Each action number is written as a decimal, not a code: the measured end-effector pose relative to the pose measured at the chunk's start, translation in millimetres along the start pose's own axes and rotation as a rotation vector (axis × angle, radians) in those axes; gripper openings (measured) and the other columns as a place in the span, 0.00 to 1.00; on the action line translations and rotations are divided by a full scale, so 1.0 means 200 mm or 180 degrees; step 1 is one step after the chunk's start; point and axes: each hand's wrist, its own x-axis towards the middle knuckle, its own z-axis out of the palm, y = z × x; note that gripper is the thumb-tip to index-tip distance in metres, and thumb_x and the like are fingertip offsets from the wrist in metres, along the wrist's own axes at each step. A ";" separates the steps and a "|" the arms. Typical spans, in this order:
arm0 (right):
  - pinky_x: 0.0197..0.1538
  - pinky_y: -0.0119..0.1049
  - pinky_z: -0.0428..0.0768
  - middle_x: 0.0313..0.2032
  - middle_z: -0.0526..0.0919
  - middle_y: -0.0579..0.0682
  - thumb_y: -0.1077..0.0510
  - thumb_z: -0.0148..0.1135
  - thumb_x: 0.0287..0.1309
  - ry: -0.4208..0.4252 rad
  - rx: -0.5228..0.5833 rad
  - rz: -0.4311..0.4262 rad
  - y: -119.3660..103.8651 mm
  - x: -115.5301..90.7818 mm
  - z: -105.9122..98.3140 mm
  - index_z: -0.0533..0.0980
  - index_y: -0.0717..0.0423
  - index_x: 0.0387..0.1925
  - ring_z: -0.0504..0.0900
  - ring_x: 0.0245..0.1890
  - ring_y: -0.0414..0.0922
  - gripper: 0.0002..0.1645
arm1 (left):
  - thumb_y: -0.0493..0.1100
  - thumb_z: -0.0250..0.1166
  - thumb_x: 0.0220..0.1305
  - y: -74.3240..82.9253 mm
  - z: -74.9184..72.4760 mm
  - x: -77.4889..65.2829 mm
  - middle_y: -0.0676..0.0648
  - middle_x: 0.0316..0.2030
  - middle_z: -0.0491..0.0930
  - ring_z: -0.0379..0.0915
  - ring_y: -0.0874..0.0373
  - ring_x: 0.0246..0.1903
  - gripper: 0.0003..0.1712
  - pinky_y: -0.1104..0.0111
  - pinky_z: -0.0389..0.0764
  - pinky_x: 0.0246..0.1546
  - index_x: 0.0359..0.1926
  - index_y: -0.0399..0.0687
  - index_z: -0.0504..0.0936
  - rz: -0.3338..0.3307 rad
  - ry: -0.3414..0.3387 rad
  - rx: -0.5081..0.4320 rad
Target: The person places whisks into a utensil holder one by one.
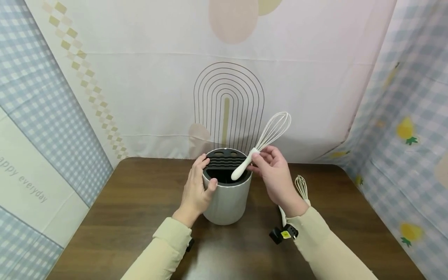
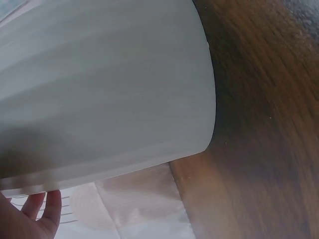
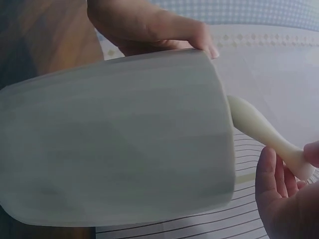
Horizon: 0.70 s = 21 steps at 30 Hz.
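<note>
A white whisk [image 1: 250,158] with a smooth handle is pinched by my right hand [image 1: 278,175] near the base of its wires. It is tilted, wire loops up to the right, with the handle's end at the opening of the utensil holder [image 1: 226,204]. In the right wrist view, part of the handle [image 3: 256,122] shows beyond the holder's rim. The holder is a pale round tub with a black divided top [image 1: 225,159]. My left hand [image 1: 196,188] grips its left side at the rim, thumb in front and fingers [image 2: 52,206] farther back.
A second whisk [image 1: 301,187] lies on the brown wooden table [image 1: 147,202], partly hidden behind my right forearm. A white handle [image 1: 282,216] shows beside that wrist. Patterned cloth [image 1: 157,97] hangs behind the table and along both sides.
</note>
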 end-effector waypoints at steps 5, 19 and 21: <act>0.47 0.45 0.80 0.47 0.75 0.59 0.65 0.58 0.65 0.0004 0.0086 -0.0092 0.02 0.01 0.02 0.62 0.68 0.54 0.79 0.45 0.48 0.21 | 0.74 0.39 0.64 0.01 0.01 0.01 0.48 0.71 0.57 0.57 0.51 0.66 0.45 0.46 0.70 0.52 0.69 0.47 0.61 -0.0007 0.0025 0.0000; 0.43 0.42 0.81 0.48 0.77 0.65 0.64 0.61 0.62 -0.0280 -0.0592 -0.0437 0.05 0.02 0.12 0.66 0.66 0.54 0.81 0.42 0.50 0.21 | 0.73 0.38 0.65 0.02 0.00 0.00 0.46 0.71 0.57 0.58 0.49 0.65 0.45 0.47 0.68 0.55 0.67 0.45 0.61 -0.0035 0.0075 -0.0030; 0.43 0.41 0.81 0.48 0.78 0.66 0.65 0.61 0.62 -0.0358 -0.0696 -0.0474 0.04 0.01 0.13 0.66 0.67 0.55 0.81 0.41 0.51 0.22 | 0.73 0.38 0.65 0.02 0.01 -0.01 0.46 0.70 0.57 0.58 0.49 0.65 0.45 0.48 0.67 0.55 0.67 0.45 0.62 -0.0026 0.0089 -0.0041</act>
